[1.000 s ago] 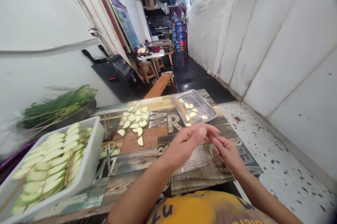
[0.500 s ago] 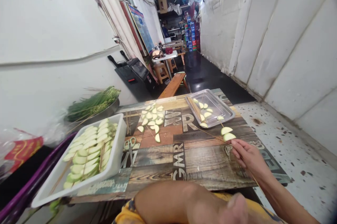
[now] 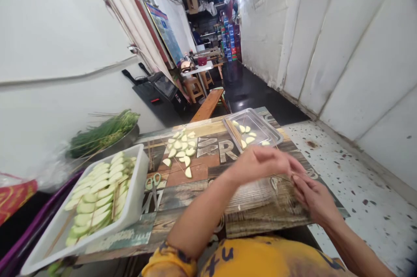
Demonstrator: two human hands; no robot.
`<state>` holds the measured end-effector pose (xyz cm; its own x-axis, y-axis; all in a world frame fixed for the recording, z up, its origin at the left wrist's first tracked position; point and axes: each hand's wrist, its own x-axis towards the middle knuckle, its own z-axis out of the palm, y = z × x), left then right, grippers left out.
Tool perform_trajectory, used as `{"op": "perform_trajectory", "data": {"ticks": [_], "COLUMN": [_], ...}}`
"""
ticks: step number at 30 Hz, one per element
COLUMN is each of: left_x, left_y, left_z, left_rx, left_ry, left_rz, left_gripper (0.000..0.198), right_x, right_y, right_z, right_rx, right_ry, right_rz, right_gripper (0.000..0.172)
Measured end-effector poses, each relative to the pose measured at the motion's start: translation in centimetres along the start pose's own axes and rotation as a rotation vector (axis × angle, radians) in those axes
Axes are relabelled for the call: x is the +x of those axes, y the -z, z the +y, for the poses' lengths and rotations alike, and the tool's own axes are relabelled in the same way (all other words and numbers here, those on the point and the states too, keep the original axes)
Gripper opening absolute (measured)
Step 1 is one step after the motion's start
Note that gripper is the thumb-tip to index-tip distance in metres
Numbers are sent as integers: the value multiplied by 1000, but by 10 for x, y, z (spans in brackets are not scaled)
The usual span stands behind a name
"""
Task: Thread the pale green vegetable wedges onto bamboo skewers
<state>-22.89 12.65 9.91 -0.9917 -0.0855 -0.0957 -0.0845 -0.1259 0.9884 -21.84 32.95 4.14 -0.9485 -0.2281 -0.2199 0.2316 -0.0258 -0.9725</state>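
Over the table's right side, my right hand is closed in a pinch on a thin wooden skewer, of which only a short piece shows between my hands. My left hand reaches across and meets the right fingertips, its fingers curled. What it grips is hidden behind it, and the vegetable slices on the skewer are covered too. Just beyond stands a metal tray with several pale half-round slices and a bundle of skewers. More green-edged slices lie heaped on the table, left of the tray.
A white tub of skewered slices stands at the left, with scissors beside it. Behind it is a metal bowl of green vegetables. A wooden bench extends beyond the table; a white wall runs along the right.
My left hand has come up from near my lap and across to my right hand, covering the skewered slices. My view has shifted slightly to the right.
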Motion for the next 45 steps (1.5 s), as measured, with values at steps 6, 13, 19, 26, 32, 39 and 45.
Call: {"op": "perform_trajectory", "data": {"ticks": [6, 13, 19, 26, 32, 39, 45], "left_x": [95, 123, 111, 78, 63, 62, 60], "left_y": [21, 27, 30, 40, 50, 48, 45], "left_z": [-17, -45, -45, -31, -29, -37, -36], "left_rx": [1099, 1270, 852, -154, -383, -452, -466], "left_ry": [-87, -69, -53, 285, 438, 454, 443], "left_rz": [285, 311, 253, 211, 155, 156, 156], "left_gripper": [18, 19, 18, 9, 2, 2, 3], "right_x": [1, 2, -1, -3, -7, -6, -8], "right_y": [10, 13, 9, -9, -18, -19, -21], "right_z": [5, 5, 4, 5, 2, 2, -3], "right_rx": [105, 29, -69, -188, -142, -133, -147], "right_ry": [-47, -21, -23, 99, 39, 44, 22], "right_rz": [-43, -104, -108, -188, -257, -278, -258], "right_gripper": [56, 50, 51, 47, 53, 51, 52]}}
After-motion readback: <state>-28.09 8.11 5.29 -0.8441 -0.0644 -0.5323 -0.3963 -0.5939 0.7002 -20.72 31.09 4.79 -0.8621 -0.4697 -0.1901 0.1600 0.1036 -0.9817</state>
